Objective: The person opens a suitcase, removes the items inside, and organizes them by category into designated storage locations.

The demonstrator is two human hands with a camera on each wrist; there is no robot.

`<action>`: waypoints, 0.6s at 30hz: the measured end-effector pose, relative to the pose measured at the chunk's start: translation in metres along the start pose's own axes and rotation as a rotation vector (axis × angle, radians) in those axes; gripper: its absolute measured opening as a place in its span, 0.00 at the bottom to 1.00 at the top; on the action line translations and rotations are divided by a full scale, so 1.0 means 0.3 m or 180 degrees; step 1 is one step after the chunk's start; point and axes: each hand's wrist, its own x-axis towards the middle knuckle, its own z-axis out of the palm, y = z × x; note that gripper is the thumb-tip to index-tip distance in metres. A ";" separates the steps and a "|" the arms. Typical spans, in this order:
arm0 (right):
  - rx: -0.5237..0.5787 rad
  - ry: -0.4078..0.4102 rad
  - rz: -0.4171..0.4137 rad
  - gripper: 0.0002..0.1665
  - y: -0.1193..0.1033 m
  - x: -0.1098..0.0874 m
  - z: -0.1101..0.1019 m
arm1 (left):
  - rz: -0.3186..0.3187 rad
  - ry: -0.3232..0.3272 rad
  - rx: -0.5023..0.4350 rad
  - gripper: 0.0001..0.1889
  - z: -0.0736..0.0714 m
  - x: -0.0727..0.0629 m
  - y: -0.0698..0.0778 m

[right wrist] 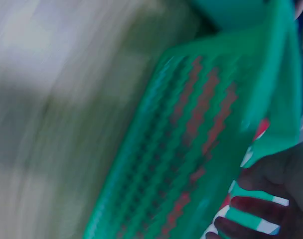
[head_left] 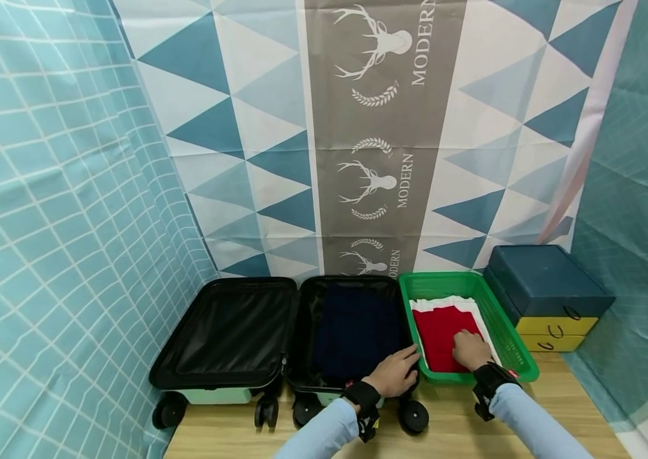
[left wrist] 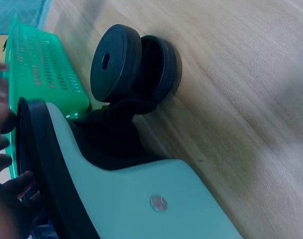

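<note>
Where a wrinkled turquoise sheet with a white grid [head_left: 54, 191] hangs at the far left, its folds run down to a wood-grained tabletop [head_left: 220, 440]. On this stands the left half of a mint-green hard-shell suitcase [head_left: 232, 344], its black lining smooth and creased, its rim round-cornered. Joined to it, the right half [head_left: 303, 354] holds a folded navy cloth [head_left: 352, 335], soft and matte; a round black wheel [head_left: 413, 417] juts out below its near right corner. At that corner the left hand [head_left: 394, 371] rests with fingers extended, released, its fingertips by the left rim of a green perforated plastic basket [head_left: 500, 328]. Inside the basket, a flat, folded red cloth [head_left: 438, 331] lies on top of a white cloth [head_left: 446, 301] with a ruffled far edge. The right hand [head_left: 471, 350] is over the red cloth's right side, fingers bent; whether it grasps any fabric I cannot tell. Farthest right sits a boxy navy-and-yellow stack [head_left: 550, 280] with dark loop pulls, beside a rumpled teal drape [head_left: 639, 223]
</note>
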 end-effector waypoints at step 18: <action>0.0534 -0.0223 -0.0766 0.08 -0.376 0.060 0.121 | -0.2151 -0.0301 -0.0119 0.23 -0.072 -0.045 -0.272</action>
